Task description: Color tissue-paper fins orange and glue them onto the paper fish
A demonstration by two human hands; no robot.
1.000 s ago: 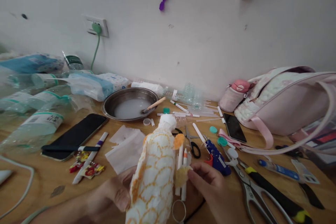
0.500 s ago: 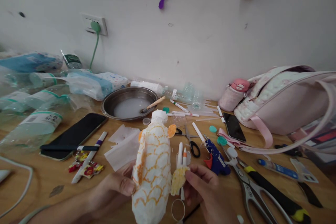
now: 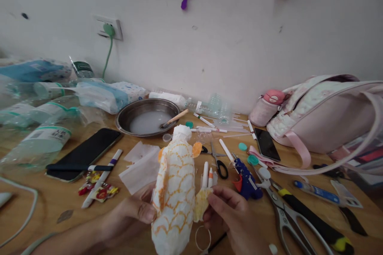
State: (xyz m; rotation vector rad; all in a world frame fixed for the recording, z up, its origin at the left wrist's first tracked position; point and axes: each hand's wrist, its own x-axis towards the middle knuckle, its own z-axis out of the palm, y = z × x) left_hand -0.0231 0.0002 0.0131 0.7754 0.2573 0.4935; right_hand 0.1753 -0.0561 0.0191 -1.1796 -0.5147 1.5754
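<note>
My left hand [image 3: 140, 207] is closed around the left side of a white papered fish model [image 3: 176, 183], its thumb resting on the edge. Orange scale lines cover the model, with orange fins at its sides and a white neck-like end pointing away from me. Between the thumb and fingers of my right hand [image 3: 226, 215] is a small yellow paper fin [image 3: 202, 203], held against the model's right side. Whether the fin is stuck to the model I cannot tell. Two markers [image 3: 205, 175] stand out just beyond the fin.
A metal bowl [image 3: 146, 117] of cloudy liquid holds a brush [image 3: 176, 117]. Black-handled scissors [image 3: 222, 167], a blue glue gun [image 3: 247, 179] and large metal shears [image 3: 284, 211] lie on the right. Plastic bottles [image 3: 44, 139] and a phone [image 3: 89, 151] are at left; a pink bag [image 3: 323, 119] stands far right.
My right hand has moved slightly left, bringing the yellow fin closer against the fish model. The model has shifted very slightly to the right in my left hand.
</note>
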